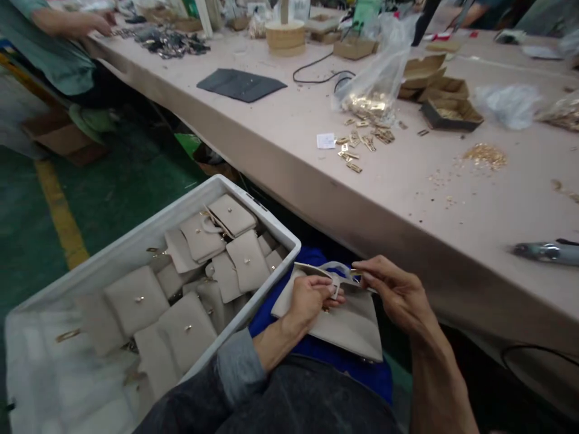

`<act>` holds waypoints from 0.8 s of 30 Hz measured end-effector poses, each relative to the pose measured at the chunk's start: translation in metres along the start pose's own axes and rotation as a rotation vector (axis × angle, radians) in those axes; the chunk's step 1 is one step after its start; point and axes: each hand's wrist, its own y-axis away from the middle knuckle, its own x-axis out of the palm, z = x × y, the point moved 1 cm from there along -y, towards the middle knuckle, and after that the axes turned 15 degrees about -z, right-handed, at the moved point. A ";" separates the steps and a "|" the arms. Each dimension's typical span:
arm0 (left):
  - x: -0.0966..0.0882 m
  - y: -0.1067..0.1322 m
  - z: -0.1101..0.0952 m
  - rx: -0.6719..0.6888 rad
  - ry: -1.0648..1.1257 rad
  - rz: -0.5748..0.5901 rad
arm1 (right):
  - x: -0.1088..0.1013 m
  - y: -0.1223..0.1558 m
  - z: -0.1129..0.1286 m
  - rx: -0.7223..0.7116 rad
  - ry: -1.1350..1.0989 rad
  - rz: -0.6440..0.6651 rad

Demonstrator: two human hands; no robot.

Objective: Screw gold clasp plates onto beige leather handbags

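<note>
A beige handbag [348,325] lies across my lap on blue cloth [377,377]. My left hand [312,298] is closed at the bag's top edge, pinching a pale strap [336,286] with a slot near its end. Just to the right, my right hand [395,289] pinches a small gold metal piece [356,272] between thumb and fingertips, close to the bag's looped handle [337,265]. Fingers hide most of that piece, and I cannot tell whether it touches the strap.
Left of my lap stands a white bin [289,244] holding several beige bags [136,298]. On the table [384,199] lie gold buckles [355,144], tiny gold parts [486,155], a clear plastic bag [380,66] and a dark-handled tool [545,251]. A co-worker's hand [93,23] is at far left.
</note>
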 end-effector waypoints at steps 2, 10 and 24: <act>-0.001 0.001 0.001 -0.004 -0.016 -0.007 | 0.001 0.013 -0.014 0.080 0.018 0.051; 0.000 0.002 0.004 0.021 -0.065 0.044 | 0.009 0.014 -0.033 0.182 0.063 0.057; -0.002 0.012 -0.002 -0.004 -0.068 0.132 | 0.039 0.026 -0.049 0.267 0.055 -0.035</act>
